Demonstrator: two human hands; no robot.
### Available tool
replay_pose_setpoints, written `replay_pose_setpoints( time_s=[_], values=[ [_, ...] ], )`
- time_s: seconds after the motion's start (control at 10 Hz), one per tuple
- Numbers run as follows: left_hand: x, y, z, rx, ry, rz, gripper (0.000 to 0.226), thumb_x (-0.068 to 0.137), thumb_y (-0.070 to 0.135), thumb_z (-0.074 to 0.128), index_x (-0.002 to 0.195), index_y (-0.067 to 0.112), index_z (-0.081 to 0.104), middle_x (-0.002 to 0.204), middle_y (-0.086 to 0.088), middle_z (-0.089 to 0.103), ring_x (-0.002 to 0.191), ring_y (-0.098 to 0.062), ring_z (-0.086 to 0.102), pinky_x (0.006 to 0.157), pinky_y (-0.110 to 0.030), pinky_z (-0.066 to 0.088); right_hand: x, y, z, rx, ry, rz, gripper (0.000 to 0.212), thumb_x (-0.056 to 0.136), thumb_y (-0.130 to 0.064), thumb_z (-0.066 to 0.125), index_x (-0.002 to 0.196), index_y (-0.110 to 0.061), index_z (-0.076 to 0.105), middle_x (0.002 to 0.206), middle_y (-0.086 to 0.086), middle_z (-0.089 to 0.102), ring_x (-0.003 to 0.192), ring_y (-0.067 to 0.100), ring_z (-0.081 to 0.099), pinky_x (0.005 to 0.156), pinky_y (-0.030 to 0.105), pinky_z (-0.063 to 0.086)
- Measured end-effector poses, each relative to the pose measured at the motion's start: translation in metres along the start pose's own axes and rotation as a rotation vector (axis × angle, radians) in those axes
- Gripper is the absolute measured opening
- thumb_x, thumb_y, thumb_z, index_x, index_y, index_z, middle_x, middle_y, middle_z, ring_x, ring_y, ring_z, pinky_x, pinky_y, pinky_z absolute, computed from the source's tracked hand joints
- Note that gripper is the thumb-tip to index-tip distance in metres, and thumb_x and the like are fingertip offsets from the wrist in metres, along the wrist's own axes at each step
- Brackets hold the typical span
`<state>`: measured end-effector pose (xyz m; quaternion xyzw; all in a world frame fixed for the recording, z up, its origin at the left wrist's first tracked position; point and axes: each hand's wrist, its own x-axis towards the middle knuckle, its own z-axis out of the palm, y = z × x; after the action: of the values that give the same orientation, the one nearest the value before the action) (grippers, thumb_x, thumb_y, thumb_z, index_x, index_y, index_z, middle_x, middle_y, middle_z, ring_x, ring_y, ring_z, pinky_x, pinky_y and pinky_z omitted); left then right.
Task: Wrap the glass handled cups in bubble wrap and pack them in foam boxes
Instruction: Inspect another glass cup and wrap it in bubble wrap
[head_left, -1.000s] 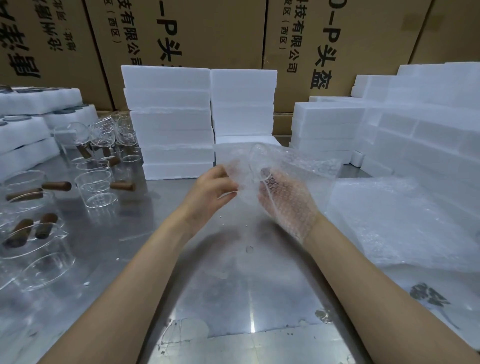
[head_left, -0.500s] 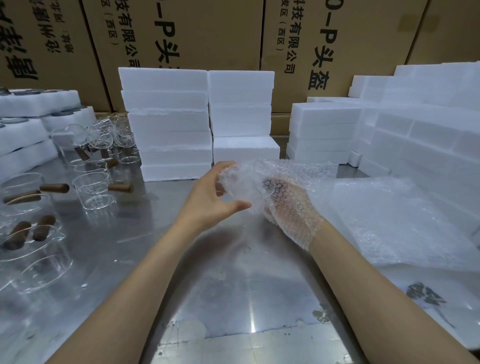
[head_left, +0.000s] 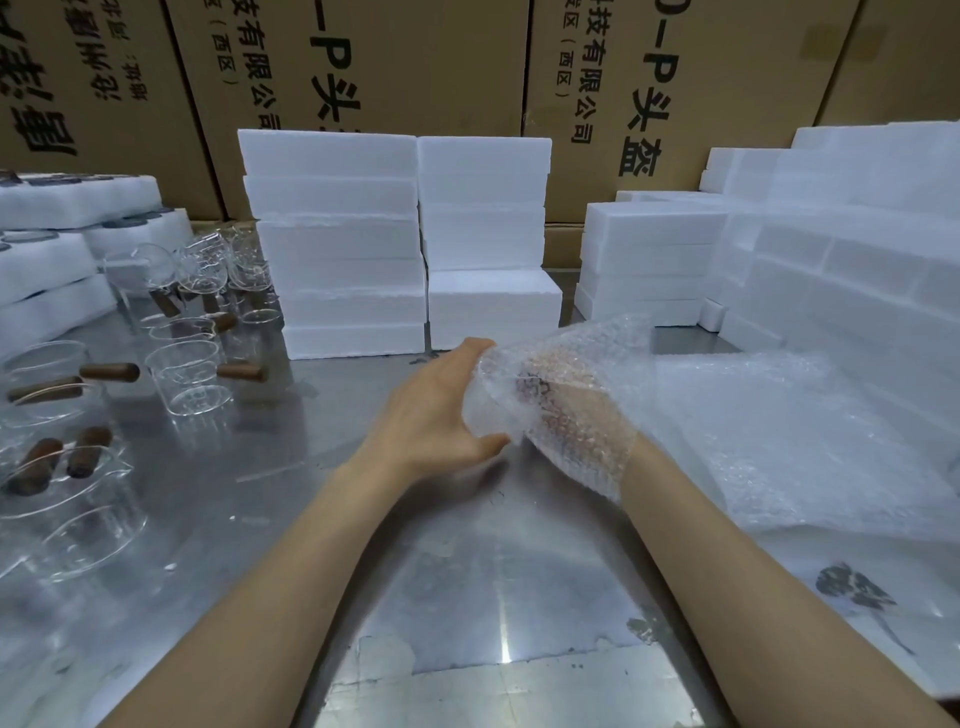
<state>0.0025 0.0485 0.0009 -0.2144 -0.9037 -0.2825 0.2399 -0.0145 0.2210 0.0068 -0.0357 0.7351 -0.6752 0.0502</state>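
Note:
A glass cup bundled in bubble wrap (head_left: 524, 384) hangs above the middle of the steel table. My left hand (head_left: 431, 410) cups its left end, thumb underneath and fingers curled over the top. My right hand (head_left: 576, 421) lies under the sheet and shows only through the bubbles, gripping the bundle from the right. The cup itself is barely visible inside the wrap. Several bare glass cups with brown wooden handles (head_left: 192, 374) stand at the table's left. White foam boxes (head_left: 332, 239) are stacked at the back.
A pile of bubble wrap sheets (head_left: 779, 431) lies at the right on the steel table (head_left: 467, 582). More foam stacks (head_left: 841, 260) rise at the right and foam trays (head_left: 62, 202) at the far left. Brown cartons (head_left: 415, 67) form a wall behind.
The wrapped bundle has come lower and a little right. My left hand went from pinching the wrap's edge to cupping the bundle's left end, and the loose wrap has been drawn in tighter.

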Motion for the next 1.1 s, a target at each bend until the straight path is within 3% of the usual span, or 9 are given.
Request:
replay_pose_setpoints(
  time_s=[0.2,0.3,0.4,0.5,0.6,0.7,0.9,1.0,1.1],
  values=[
    [0.004,-0.012,0.004,-0.192,0.102,-0.270,0.066,0.058,0.038,0.078,0.115,0.028,0.045,0.102,0.009,0.062,0.095,-0.018,0.059,0.078,-0.031,0.047,0.005,-0.027,0.013,0.011,0.067,-0.104,0.030,0.098,-0.020,0.048,0.120,-0.002,0.057,0.125,0.017,0.059,0.117,0.031,0.054,0.093,0.035,0.043],
    [0.007,-0.020,0.001,-0.323,0.272,-0.487,0.060,0.063,0.029,0.087,0.107,0.024,0.047,0.094,0.012,0.059,0.086,-0.011,0.056,0.066,-0.015,0.037,0.006,-0.023,0.006,-0.142,0.366,-0.390,0.021,0.095,-0.024,0.049,0.095,-0.015,0.067,0.094,0.000,0.071,0.093,0.011,0.062,0.083,0.025,0.046],
    [0.009,-0.024,-0.005,-0.683,0.341,-0.593,0.041,0.067,0.023,0.086,0.098,0.019,0.060,0.091,0.008,0.066,0.084,-0.008,0.063,0.064,-0.011,0.045,0.008,-0.025,-0.001,-0.007,0.539,-0.468,0.014,0.093,-0.028,0.050,0.098,-0.022,0.062,0.089,-0.019,0.063,0.082,-0.011,0.055,0.067,0.005,0.038],
    [0.009,-0.018,-0.008,-0.993,0.257,-0.626,0.030,0.065,0.028,0.085,0.080,0.033,0.060,0.074,0.020,0.068,0.079,0.001,0.067,0.074,-0.023,0.049,0.013,-0.018,-0.002,0.069,0.453,-0.309,0.027,0.093,-0.040,0.052,0.113,-0.022,0.054,0.107,-0.014,0.058,0.101,0.004,0.054,0.084,0.019,0.042],
    [0.008,-0.014,-0.006,-1.112,0.148,-0.590,0.042,0.066,0.029,0.084,0.099,0.035,0.058,0.084,0.025,0.071,0.084,0.009,0.066,0.084,-0.026,0.048,0.019,-0.012,0.003,0.028,0.219,-0.087,0.060,0.087,-0.058,0.052,0.130,-0.016,0.049,0.127,-0.002,0.056,0.113,0.016,0.055,0.101,0.038,0.043],
    [0.006,-0.010,-0.006,-1.099,0.026,-0.550,0.071,0.053,0.035,0.086,0.116,0.030,0.054,0.103,0.017,0.072,0.099,0.001,0.066,0.086,-0.025,0.049,0.017,-0.009,0.011,0.144,0.091,-0.014,0.071,0.078,-0.066,0.057,0.130,-0.018,0.051,0.126,-0.003,0.058,0.114,0.016,0.057,0.092,0.037,0.050],
    [0.003,-0.009,0.000,-1.016,-0.111,-0.412,0.050,0.065,0.013,0.079,0.109,0.023,0.061,0.100,0.005,0.073,0.094,-0.009,0.069,0.074,-0.018,0.052,0.015,-0.012,0.002,0.295,0.235,-0.137,0.033,0.089,-0.036,0.063,0.100,-0.006,0.067,0.086,-0.001,0.061,0.076,0.017,0.053,0.064,0.029,0.040],
    [0.003,-0.004,0.004,-0.823,-0.106,-0.373,0.072,0.057,0.013,0.083,0.121,0.016,0.050,0.106,0.004,0.065,0.092,-0.003,0.064,0.075,-0.014,0.048,0.016,-0.012,-0.001,0.283,0.275,-0.192,0.028,0.088,-0.033,0.064,0.104,-0.011,0.069,0.103,0.002,0.068,0.095,0.018,0.060,0.076,0.031,0.045],
    [0.002,0.000,0.007,-0.689,-0.143,-0.283,0.080,0.059,0.009,0.087,0.124,0.023,0.043,0.113,0.014,0.057,0.095,0.016,0.057,0.078,-0.004,0.043,0.013,-0.014,0.000,0.183,0.286,-0.261,0.029,0.089,-0.023,0.062,0.100,0.004,0.063,0.090,0.019,0.063,0.085,0.023,0.055,0.080,0.037,0.042]
  ],
)
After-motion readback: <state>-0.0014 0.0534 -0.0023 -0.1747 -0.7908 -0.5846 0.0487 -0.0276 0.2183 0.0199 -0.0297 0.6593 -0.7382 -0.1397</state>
